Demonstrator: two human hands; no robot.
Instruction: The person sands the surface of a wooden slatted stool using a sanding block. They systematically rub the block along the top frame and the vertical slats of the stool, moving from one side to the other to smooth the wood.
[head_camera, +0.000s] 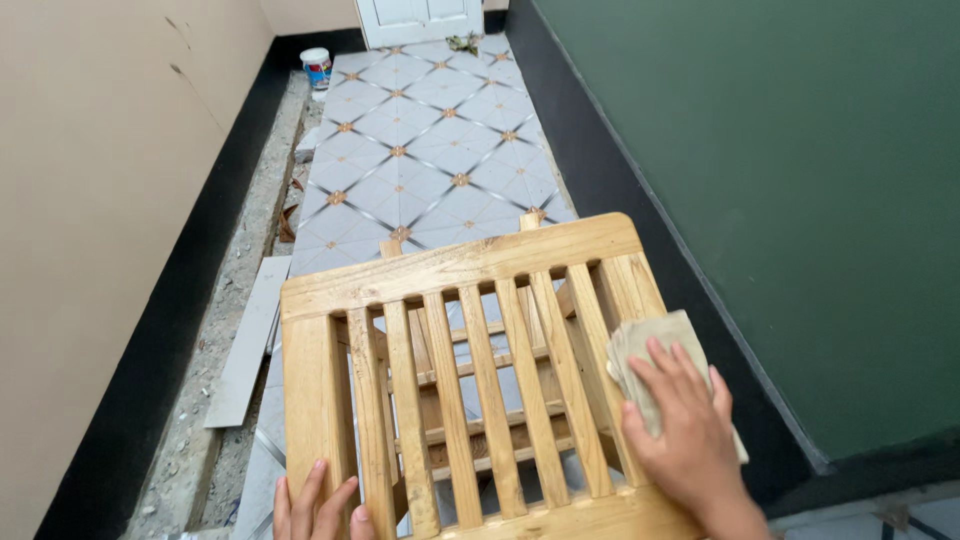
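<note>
My right hand (680, 425) lies flat, palm down, fingers spread forward, while my left hand (318, 508) rests low with fingers pointing up.

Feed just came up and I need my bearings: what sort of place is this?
Probably a narrow tiled passage or balcony of a house under finishing work: patterned floor tiles, a rubble strip along the wall, a paint tub. The hands work on a slatted wooden frame.
</note>
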